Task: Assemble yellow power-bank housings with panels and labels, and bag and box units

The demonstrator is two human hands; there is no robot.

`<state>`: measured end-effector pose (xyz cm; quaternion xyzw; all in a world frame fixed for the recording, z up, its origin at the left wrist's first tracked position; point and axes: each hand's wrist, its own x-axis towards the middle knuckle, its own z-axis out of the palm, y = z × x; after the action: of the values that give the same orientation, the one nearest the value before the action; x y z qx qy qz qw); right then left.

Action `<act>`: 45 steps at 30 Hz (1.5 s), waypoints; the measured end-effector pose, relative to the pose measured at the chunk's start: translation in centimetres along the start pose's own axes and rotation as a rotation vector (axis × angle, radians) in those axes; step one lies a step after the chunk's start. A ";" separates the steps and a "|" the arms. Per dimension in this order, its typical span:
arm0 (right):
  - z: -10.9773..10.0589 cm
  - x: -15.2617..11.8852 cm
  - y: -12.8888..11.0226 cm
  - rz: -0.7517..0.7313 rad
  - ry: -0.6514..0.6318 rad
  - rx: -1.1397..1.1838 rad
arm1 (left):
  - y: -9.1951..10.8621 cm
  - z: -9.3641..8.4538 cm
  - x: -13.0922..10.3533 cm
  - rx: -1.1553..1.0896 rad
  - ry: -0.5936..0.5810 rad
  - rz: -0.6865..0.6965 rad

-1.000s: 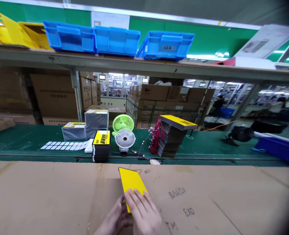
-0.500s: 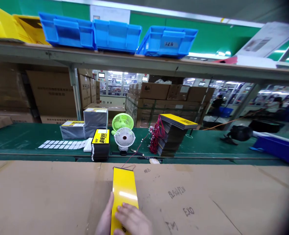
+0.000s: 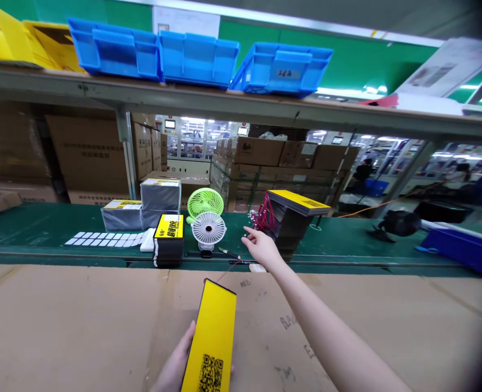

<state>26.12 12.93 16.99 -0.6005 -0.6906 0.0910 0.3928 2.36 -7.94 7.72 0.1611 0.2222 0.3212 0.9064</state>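
Panel [image 3: 214, 326] inside left grip [image 3: 179, 359]

I see a long, flat, bright yellow board [image 3: 214, 326] with dark edges, held in the grip of the left hand [image 3: 176, 359]. Its yellow face looks up, and its far end tips a bit to the right. A black square code sits near its close end, which runs off the bottom of my view. A thin red wire [image 3: 227, 269] shows at its far end, toward the green desk [image 3: 355, 237]. There stands a tall pile of flat dark boards [image 3: 290, 231], yellow on top, with a bunch of red wires with small white ends [image 3: 268, 214] at its left side.
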 end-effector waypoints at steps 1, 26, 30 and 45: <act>0.2 0.1 0.0 0.009 -0.014 0.009 | 0.0 0.1 -0.1 -0.039 -0.013 -0.004; -2.3 1.1 2.4 0.223 0.467 0.716 | -0.6 -1.8 1.0 -0.300 -0.236 0.024; -2.8 1.6 2.3 0.238 0.489 0.833 | -0.6 -1.8 1.0 -0.302 -0.244 0.032; -3.7 2.8 1.8 0.367 0.328 1.138 | -0.6 -1.9 0.9 -0.244 -0.219 0.028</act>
<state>30.01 14.62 19.65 -0.4120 -0.3500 0.4175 0.7303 2.30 -7.50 5.56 0.0869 0.0792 0.3388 0.9335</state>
